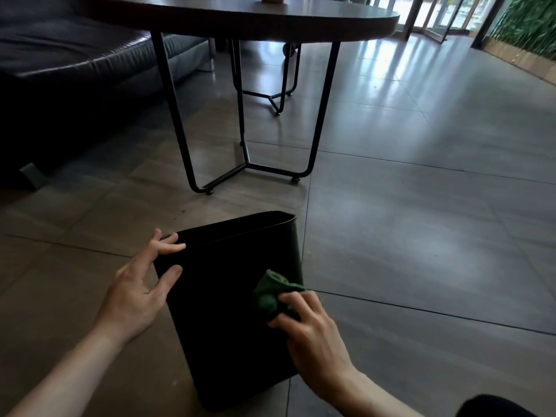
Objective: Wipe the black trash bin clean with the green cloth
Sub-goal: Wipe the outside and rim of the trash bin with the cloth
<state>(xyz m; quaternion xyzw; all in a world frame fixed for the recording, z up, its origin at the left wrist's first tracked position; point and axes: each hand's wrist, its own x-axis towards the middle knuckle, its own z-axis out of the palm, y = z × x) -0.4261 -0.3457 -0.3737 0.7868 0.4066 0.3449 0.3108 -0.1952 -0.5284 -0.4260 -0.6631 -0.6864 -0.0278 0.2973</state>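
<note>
Fingers: right hand (313, 329) clamps the cloth (272, 291); left hand (141, 284) spread on the bin (231, 296) rim.
Bin axis: runs away from the person — cloth near its right edge.

A lounge or lobby is shown: a dark leather sofa (75, 55), a round table (240, 16) on thin metal legs, large grey floor tiles (421, 206), and glass doors (436, 13).

Black trash bin (228, 311): plain, rectangular, matte; lying tipped on the tiled floor, open mouth facing away, broad side facing up. Green cloth (272, 291): small, bunched, resting pressed against the bin's upper side near its right edge.
</note>
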